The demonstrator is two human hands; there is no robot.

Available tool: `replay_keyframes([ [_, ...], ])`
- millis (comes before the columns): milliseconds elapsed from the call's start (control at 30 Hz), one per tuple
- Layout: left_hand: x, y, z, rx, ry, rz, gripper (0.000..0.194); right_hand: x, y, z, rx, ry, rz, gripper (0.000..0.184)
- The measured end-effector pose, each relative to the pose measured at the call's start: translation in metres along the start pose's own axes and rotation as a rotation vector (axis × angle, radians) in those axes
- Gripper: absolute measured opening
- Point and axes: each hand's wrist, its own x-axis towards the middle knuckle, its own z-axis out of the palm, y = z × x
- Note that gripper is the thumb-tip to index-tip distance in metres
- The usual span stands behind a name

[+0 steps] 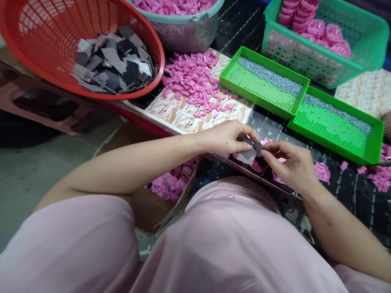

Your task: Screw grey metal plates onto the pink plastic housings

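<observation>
Near the table's front edge, my left hand [233,136] pinches a grey flat piece [248,154] between thumb and fingers. My right hand [288,162] meets it from the right, its thumb and forefinger closed on a small dark grey piece [257,146] that touches or overlaps the flat one. Pink plastic parts lie under and around both hands, partly covered by them. A round pink part [322,172] rests just right of my right hand.
A red basket [160,69] of grey pieces stands left, beside a pink heap [195,79]. Two green trays [259,91] of small metal bits lie ahead; a green basket [308,61] of pink parts stands behind. Below the edge, a cardboard box [180,211] holds pink parts.
</observation>
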Motion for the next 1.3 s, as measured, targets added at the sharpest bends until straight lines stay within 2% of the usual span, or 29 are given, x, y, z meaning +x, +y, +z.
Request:
replay_keyframes([
  [67,-0.002,-0.001,-0.006,0.008,0.044,-0.032,0.024,-0.001,0.002,-0.001,-0.101,0.054,-0.042,0.011],
  [133,-0.006,-0.004,-0.014,-0.032,0.086,-0.088,0.025,-0.003,0.003,0.001,-0.286,0.094,-0.164,0.015],
  [200,-0.010,-0.007,-0.020,-0.092,0.116,-0.144,0.026,-0.005,0.003,0.007,-0.435,0.068,-0.316,0.019],
  [300,-0.013,-0.011,-0.025,-0.155,0.166,-0.181,0.025,-0.008,0.000,0.018,-0.517,0.026,-0.470,0.021],
  [400,-0.015,-0.013,-0.026,-0.171,0.181,-0.184,0.025,-0.006,-0.002,0.027,-0.547,0.009,-0.523,0.018],
  [500,-0.016,-0.013,-0.027,-0.167,0.176,-0.169,0.024,-0.003,-0.004,0.030,-0.479,-0.007,-0.512,0.015],
  [600,-0.015,-0.013,-0.024,-0.197,0.163,-0.136,0.023,0.002,-0.007,0.028,-0.407,0.014,-0.486,0.022],
  [767,-0.010,-0.014,-0.014,-0.222,0.091,-0.093,0.024,0.011,-0.011,0.021,-0.447,0.043,-0.624,0.024],
  [833,-0.012,-0.011,-0.018,-0.152,0.101,-0.066,0.024,0.013,-0.012,0.017,-0.389,0.030,-0.643,0.023],
  [900,-0.021,-0.004,-0.032,-0.032,0.194,-0.006,0.025,0.016,-0.011,0.014,-0.347,0.034,-0.615,0.022],
  [967,-0.036,0.007,-0.056,0.128,0.349,0.067,0.029,0.019,-0.010,0.014,-0.379,0.047,-0.585,0.022],
  [1033,-0.055,0.018,-0.085,0.377,0.546,0.139,0.033,0.023,-0.010,0.019,-0.456,0.036,-0.601,0.021],
  [1067,-0.065,0.022,-0.100,0.553,0.685,0.133,0.037,0.025,-0.010,0.023,-0.489,0.021,-0.627,0.020],
  [1100,-0.075,0.024,-0.115,0.763,0.824,0.082,0.039,0.028,-0.011,0.028,-0.515,0.003,-0.655,0.020],
  [1167,-0.092,0.023,-0.142,1.030,0.943,-0.116,0.041,0.033,-0.014,0.039,-0.556,-0.019,-0.706,0.019],
  [1233,-0.105,0.016,-0.164,1.168,0.992,-0.342,0.041,0.038,-0.018,0.048,-0.590,-0.018,-0.742,0.018],
  [1300,-0.114,0.004,-0.180,1.231,0.983,-0.543,0.041,0.041,-0.022,0.053,-0.606,-0.037,-0.764,0.016],
])
